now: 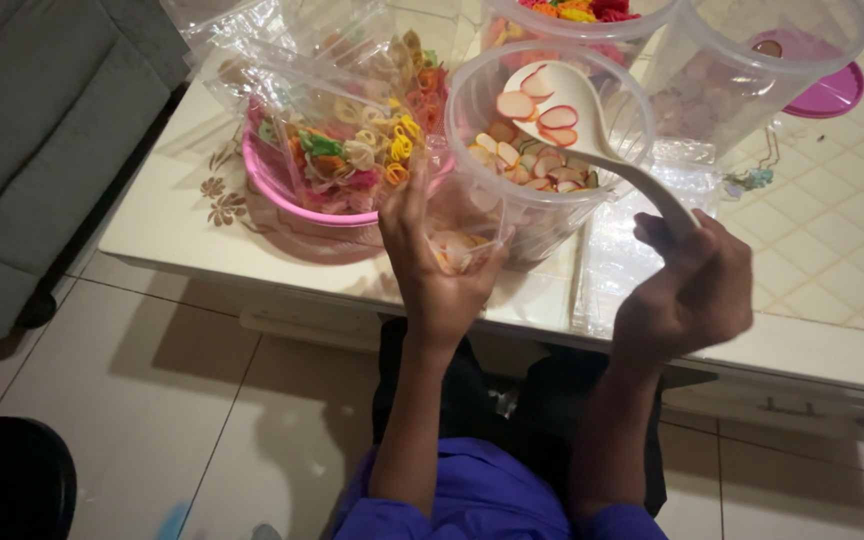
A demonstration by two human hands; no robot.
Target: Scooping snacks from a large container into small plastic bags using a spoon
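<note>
My right hand (690,290) grips the handle of a white ladle (562,110) whose bowl carries a few round, red-rimmed white crackers. The ladle hangs over a clear plastic tub (472,85) part-filled with the same crackers. My left hand (432,270) holds a small clear plastic bag (462,240) with a few crackers in it, pressed against the front of that tub. Just left of it, a pink bowl (282,185) holds colourful ring-shaped and curly crackers under clear bags.
Two more clear tubs stand at the back: one with red and orange crackers (577,12), one nearly bare (752,70) beside a magenta lid (832,95). A stack of clear bags (617,245) lies on the white low table (182,225). Grey sofa (32,130) at left.
</note>
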